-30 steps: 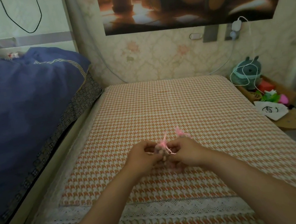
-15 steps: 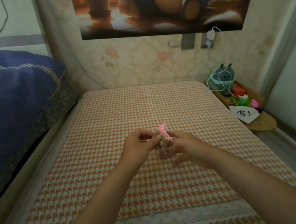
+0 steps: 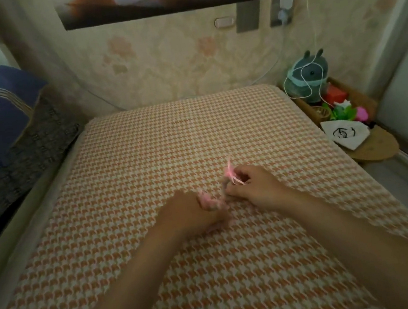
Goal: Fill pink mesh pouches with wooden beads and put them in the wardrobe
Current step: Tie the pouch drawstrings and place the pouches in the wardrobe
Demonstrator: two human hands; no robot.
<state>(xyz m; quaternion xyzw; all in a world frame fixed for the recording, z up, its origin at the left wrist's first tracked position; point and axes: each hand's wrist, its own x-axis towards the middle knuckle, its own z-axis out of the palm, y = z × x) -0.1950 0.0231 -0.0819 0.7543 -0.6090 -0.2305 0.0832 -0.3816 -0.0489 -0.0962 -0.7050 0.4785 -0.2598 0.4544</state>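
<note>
Pink mesh is bunching in both my hands above the orange-and-white houndstooth cover [image 3: 147, 161]. My left hand [image 3: 192, 214] is curling its fingers [image 3: 219, 221] closed round the first pouch [image 3: 208, 201], holding it low, just over the cover. My right hand [image 3: 254, 186] is pinching the second pouch [image 3: 229, 177] at its gathered neck, ribbon ends sticking up, just beside the first; blur is hiding whether they are touching.

dim, warm indoor light, perhaps from overhead; shadows are soft and faint. motion blur smears the left hand [image 3: 192, 215], the right hand [image 3: 254, 186] and the pink pouches [image 3: 230, 174] they grip. wide-angle distortion bends the bed [image 3: 170, 145] and wall [image 3: 172, 62] toward the darker corners.
</note>
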